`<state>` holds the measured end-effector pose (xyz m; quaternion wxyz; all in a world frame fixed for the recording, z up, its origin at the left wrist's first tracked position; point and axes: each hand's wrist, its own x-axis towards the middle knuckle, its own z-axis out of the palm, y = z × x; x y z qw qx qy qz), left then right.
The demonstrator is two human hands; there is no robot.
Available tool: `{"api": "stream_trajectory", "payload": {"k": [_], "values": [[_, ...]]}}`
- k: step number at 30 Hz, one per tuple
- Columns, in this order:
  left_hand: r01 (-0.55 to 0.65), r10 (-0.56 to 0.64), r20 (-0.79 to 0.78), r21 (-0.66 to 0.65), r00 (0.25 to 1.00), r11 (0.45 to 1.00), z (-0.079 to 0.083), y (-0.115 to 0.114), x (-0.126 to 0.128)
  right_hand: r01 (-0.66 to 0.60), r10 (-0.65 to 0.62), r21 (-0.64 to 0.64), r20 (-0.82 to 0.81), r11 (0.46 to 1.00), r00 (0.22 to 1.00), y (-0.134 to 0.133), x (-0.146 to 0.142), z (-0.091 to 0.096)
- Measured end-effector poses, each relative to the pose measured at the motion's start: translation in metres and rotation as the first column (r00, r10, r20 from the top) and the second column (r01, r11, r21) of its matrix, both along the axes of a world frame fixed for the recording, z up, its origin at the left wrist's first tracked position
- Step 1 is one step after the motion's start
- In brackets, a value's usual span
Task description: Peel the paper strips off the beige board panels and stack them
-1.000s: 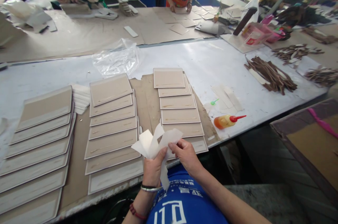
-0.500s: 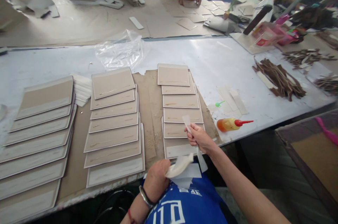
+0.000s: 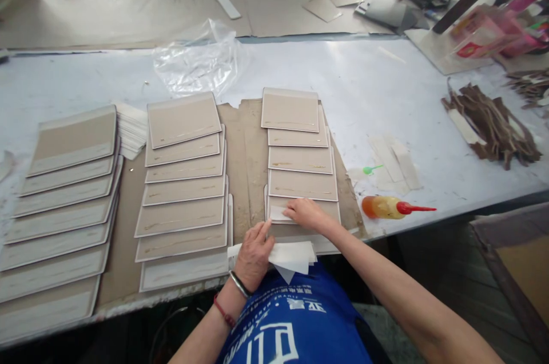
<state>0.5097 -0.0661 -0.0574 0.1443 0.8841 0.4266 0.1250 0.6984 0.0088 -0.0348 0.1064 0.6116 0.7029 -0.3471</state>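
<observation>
Presently, left hand [image 3: 253, 255] clasps paper strips [image 3: 295, 253]; right hand [image 3: 307, 214] touches another strip [image 3: 278, 213] on a card [image 3: 333, 208], pinch cannot be confirmed; bottle [image 3: 383, 207] lies at its three o'clock.

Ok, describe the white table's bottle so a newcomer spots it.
On the white table, find the brown cardboard under the panels. Just right of it, the bottle lies sideways, set apart from the pale strips by its red nozzle.

Off glue bottle [image 3: 384, 207]: open desk [image 3: 441, 175] beyond-right, between pale strips [image 3: 405, 161] and brown bundle [image 3: 493, 123]. Left: nearest panel column [image 3: 300, 159], right hand [image 3: 306, 214] over it, blocks low passage.
</observation>
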Motion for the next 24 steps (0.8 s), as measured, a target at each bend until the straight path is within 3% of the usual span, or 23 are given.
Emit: {"api": "stream_trajectory", "payload": {"k": [17,24], "values": [[0.019,-0.023,-0.064,-0.059,0.998,0.998,-0.012,0.011,0.010,-0.032,0.035,-0.029,0.105,0.999,0.994,0.002,-0.006,0.010],[0.001,-0.004,-0.052,-0.053,0.999,0.999,-0.016,0.008,0.010,0.143,-0.137,-0.030,0.153,0.989,0.979,-0.019,0.058,0.024]]}}
